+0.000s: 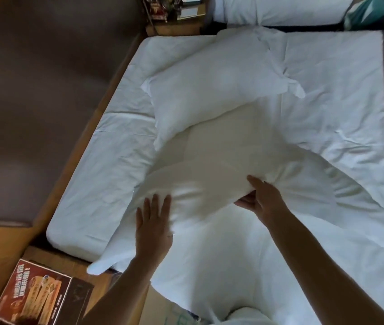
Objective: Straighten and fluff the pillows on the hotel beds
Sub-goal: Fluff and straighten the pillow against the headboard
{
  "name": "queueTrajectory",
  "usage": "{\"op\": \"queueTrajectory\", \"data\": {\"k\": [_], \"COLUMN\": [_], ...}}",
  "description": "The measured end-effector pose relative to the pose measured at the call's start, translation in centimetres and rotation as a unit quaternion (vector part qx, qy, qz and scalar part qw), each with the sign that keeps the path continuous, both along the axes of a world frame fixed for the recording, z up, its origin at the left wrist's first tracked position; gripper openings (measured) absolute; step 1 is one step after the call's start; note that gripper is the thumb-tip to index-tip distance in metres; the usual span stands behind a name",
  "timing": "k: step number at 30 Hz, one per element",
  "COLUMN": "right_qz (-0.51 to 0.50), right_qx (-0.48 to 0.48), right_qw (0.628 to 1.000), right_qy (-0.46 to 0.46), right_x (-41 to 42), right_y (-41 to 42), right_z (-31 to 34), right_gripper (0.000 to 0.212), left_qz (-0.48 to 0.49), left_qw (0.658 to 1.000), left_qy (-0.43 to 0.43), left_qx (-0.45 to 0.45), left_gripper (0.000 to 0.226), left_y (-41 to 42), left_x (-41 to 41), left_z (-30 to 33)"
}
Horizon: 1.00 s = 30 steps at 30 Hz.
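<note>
Two white pillows lie on the white-sheeted bed. The far pillow rests flat near the headboard side. The near pillow is lifted at its front edge and overlaps the far one. My right hand pinches the near pillow's front edge, thumb on top and fingers under. My left hand is flat with fingers apart, pressed against the near pillow's left part, and is blurred by motion.
A brown padded headboard runs along the left. A wooden ledge with a printed box sits at the lower left. A nightstand with clutter stands at the top, and a second bed lies beyond it.
</note>
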State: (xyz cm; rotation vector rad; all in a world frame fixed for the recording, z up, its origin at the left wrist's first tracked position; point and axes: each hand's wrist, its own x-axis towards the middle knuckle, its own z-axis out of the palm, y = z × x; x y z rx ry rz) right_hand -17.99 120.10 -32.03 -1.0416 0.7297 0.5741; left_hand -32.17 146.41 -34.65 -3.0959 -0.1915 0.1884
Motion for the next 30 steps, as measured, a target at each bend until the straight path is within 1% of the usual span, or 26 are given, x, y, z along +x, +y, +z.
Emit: {"op": "queueTrajectory", "data": {"k": [1, 3, 5, 6, 8, 9, 10, 11, 12, 13, 14, 15, 16, 17, 18, 19, 20, 22, 24, 26, 28, 30], "right_qz": [0.029, 0.119, 0.217, 0.261, 0.319, 0.328, 0.33, 0.334, 0.346, 0.372, 0.413, 0.464, 0.508, 0.538, 0.554, 0.56, 0.557, 0.518, 0.486, 0.475, 0.46, 0.457], "right_qx": [0.009, 0.016, -0.02, -0.072, -0.206, -0.254, -0.284, -0.327, -0.375, -0.423, -0.467, -0.507, -0.542, -0.568, -0.585, -0.594, -0.6, -0.611, -0.625, -0.646, -0.654, -0.663], "right_qw": [1.0, 0.993, 0.974, 0.958, 0.9, 0.869, 0.842, 0.803, 0.75, 0.69, 0.63, 0.573, 0.525, 0.486, 0.458, 0.442, 0.437, 0.443, 0.445, 0.441, 0.464, 0.463], "right_qy": [0.007, -0.005, -0.053, -0.096, -0.215, -0.27, -0.318, -0.369, -0.42, -0.455, -0.463, -0.446, -0.415, -0.389, -0.376, -0.371, -0.374, -0.403, -0.418, -0.404, -0.383, -0.37], "right_x": [-0.3, -0.7, -1.1, -1.3, -1.7, -2.1, -2.5, -3.0, -3.3, -3.6, -3.7, -3.8, -4.0, -4.2, -4.4, -4.6, -4.7, -4.3, -3.0, -1.2, 0.8, 2.3], "right_y": [-0.4, -1.3, -2.4, -3.0, -4.1, -4.5, -4.7, -4.7, -4.6, -4.3, -4.0, -3.6, -3.4, -3.4, -3.6, -3.9, -4.1, -4.3, -4.3, -3.8, -3.2, -3.1], "right_z": [0.2, 1.0, 2.4, 3.1, 4.5, 5.0, 5.5, 5.8, 5.7, 5.1, 4.1, 2.9, 1.6, 0.2, -0.9, -1.9, -2.5, -3.3, -3.1, -1.8, 0.1, 1.7], "right_gripper": [0.017, 0.026, 0.032, 0.033, 0.027, 0.028, 0.035, 0.047, 0.061, 0.076, 0.088, 0.098, 0.104, 0.107, 0.108, 0.107, 0.106, 0.1, 0.085, 0.063, 0.046, 0.036], "left_qz": [-0.004, -0.002, 0.007, 0.009, 0.008, 0.006, 0.004, 0.005, 0.008, 0.013, 0.02, 0.028, 0.037, 0.045, 0.051, 0.055, 0.06, 0.074, 0.074, 0.066, 0.051, 0.028], "left_qw": [1.0, 0.999, 0.995, 0.992, 0.992, 0.993, 0.993, 0.992, 0.991, 0.991, 0.99, 0.991, 0.991, 0.991, 0.992, 0.991, 0.992, 0.993, 0.994, 0.995, 0.995, 0.997], "left_qy": [0.005, 0.027, 0.094, 0.113, 0.109, 0.105, 0.105, 0.108, 0.114, 0.12, 0.123, 0.122, 0.122, 0.12, 0.118, 0.118, 0.115, 0.09, 0.071, 0.075, 0.076, 0.062], "left_qx": [0.015, 0.033, 0.044, 0.053, 0.06, 0.058, 0.057, 0.061, 0.066, 0.066, 0.06, 0.051, 0.036, 0.024, 0.016, 0.01, 0.0, -0.033, -0.032, -0.002, 0.026, 0.026], "left_gripper": [0.104, 0.094, 0.085, 0.084, 0.084, 0.084, 0.084, 0.083, 0.082, 0.081, 0.08, 0.079, 0.078, 0.077, 0.077, 0.077, 0.076, 0.073, 0.071, 0.07, 0.068, 0.065], "left_y": [0.1, 0.8, 2.1, 2.7, 3.5, 3.6, 3.6, 3.5, 3.3, 3.1, 2.9, 2.7, 2.7, 2.5, 2.3, 2.1, 1.9, 1.4, 1.3, 1.4, 1.6, 1.6], "left_x": [0.3, 1.1, 1.9, 2.3, 2.9, 3.0, 3.2, 3.1, 2.9, 2.7, 2.4, 2.1, 1.7, 1.3, 0.8, 0.4, 0.1, -0.2, 0.4, 1.4, 2.5, 3.5], "left_z": [-0.1, 0.1, 0.4, 0.7, 1.1, 1.2, 1.4, 1.4, 1.5, 1.6, 1.6, 1.7, 1.8, 1.9, 1.9, 1.9, 1.9, 1.8, 2.0, 3.0, 4.5, 6.3]}}
